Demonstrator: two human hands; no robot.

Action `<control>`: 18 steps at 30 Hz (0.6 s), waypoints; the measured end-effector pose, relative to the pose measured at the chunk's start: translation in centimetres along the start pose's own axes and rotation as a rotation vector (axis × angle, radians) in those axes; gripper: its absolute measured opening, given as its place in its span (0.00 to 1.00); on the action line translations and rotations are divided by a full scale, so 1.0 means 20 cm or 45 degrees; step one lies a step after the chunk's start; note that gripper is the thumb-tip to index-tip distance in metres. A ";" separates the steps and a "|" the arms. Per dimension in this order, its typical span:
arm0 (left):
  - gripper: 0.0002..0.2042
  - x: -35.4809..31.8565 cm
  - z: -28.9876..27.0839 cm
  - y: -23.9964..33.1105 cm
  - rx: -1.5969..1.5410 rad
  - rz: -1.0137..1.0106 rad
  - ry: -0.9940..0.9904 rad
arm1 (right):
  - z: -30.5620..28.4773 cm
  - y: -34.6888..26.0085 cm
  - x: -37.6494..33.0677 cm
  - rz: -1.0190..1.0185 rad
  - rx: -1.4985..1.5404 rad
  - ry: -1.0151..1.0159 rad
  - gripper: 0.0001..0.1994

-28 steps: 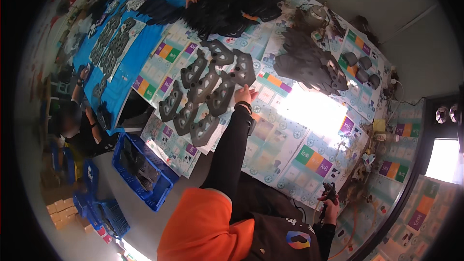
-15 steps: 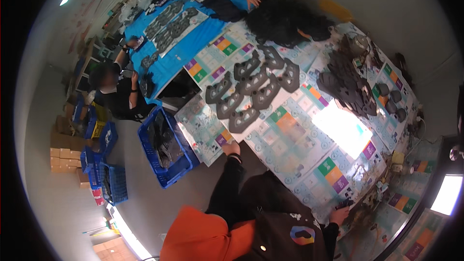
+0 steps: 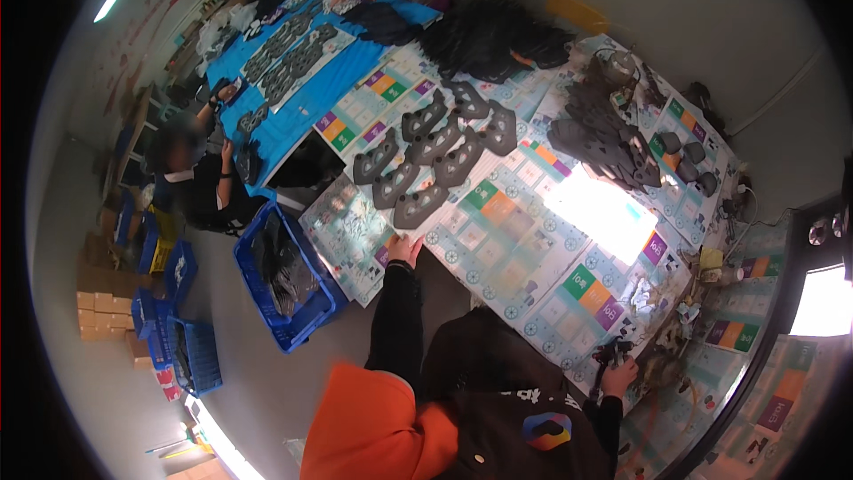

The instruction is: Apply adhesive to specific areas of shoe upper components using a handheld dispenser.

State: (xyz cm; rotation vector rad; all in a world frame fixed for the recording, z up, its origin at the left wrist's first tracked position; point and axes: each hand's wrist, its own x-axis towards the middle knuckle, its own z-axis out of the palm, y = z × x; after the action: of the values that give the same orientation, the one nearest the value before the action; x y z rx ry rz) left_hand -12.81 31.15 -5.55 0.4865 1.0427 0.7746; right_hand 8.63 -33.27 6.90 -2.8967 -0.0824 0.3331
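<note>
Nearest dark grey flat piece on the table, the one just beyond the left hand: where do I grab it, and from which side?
Probably by its near, wider lower edge, coming from the table's front edge where the left hand rests. The dark grey flat piece lies flat, last in its row, so that edge looks free; other pieces crowd its far side.

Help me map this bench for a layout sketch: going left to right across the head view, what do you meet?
Blue crate → left hand → grey shaped pieces → bright glare patch → right hand → lit screen.
</note>
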 end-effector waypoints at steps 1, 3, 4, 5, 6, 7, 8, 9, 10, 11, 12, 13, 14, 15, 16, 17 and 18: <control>0.06 -0.01 0.01 -0.03 -0.022 0.000 0.011 | -0.05 0.01 0.00 0.011 0.008 0.030 0.33; 0.05 0.04 -0.51 0.39 0.605 0.645 -0.275 | -0.06 -0.16 -0.04 -0.208 0.166 -0.050 0.29; 0.05 0.06 -0.33 0.12 -0.093 0.361 -0.149 | -0.11 -0.05 -0.05 -0.148 0.102 0.003 0.29; 0.05 0.05 -0.22 0.01 -0.217 0.231 -0.039 | -0.14 0.03 -0.05 -0.039 0.075 0.029 0.28; 0.06 0.05 -0.22 0.01 -0.268 0.232 0.013 | -0.14 0.05 -0.05 0.031 0.086 0.028 0.27; 0.08 0.03 -0.24 0.02 -0.324 0.237 0.066 | -0.14 0.05 -0.06 0.015 0.094 0.031 0.27; 0.08 0.02 -0.25 0.02 -0.335 0.239 0.062 | -0.14 0.06 -0.07 0.041 0.082 0.051 0.26; 0.09 0.00 -0.26 0.04 -0.298 0.196 0.092 | -0.14 0.05 -0.08 0.071 0.069 0.070 0.26; 0.10 -0.01 -0.29 0.06 -0.260 0.150 0.122 | -0.14 0.04 -0.08 0.087 0.057 0.097 0.26; 0.10 -0.03 -0.41 0.12 -0.262 0.175 0.131 | -0.13 -0.02 -0.07 0.067 0.071 0.086 0.26; 0.10 -0.03 -0.54 0.21 -0.323 0.213 0.078 | -0.11 -0.08 -0.05 0.078 0.110 0.033 0.25; 0.10 -0.01 -0.64 0.27 -0.387 0.233 0.021 | -0.09 -0.11 -0.03 0.097 0.137 -0.013 0.24; 0.10 0.02 -0.65 0.32 -0.385 0.219 0.008 | -0.06 -0.09 -0.01 0.026 0.130 0.044 0.22; 0.17 0.03 -0.68 0.37 -0.354 0.217 0.164 | -0.07 -0.20 -0.01 0.049 0.106 0.021 0.22; 0.23 0.06 -0.70 0.42 -0.326 0.203 0.314 | -0.07 -0.25 0.01 0.055 0.112 0.051 0.21; 0.25 0.10 -0.73 0.50 -0.459 0.153 0.164 | -0.04 -0.27 0.03 0.062 0.120 0.082 0.21; 0.25 0.16 -0.82 0.63 -0.476 0.188 0.166 | -0.02 -0.37 0.04 0.029 0.148 0.091 0.20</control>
State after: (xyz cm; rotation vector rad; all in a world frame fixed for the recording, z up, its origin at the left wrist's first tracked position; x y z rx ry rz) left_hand -30.90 41.73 -5.78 0.1950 0.9600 1.1186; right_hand 9.26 -26.06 8.83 -2.7927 -0.0174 0.2295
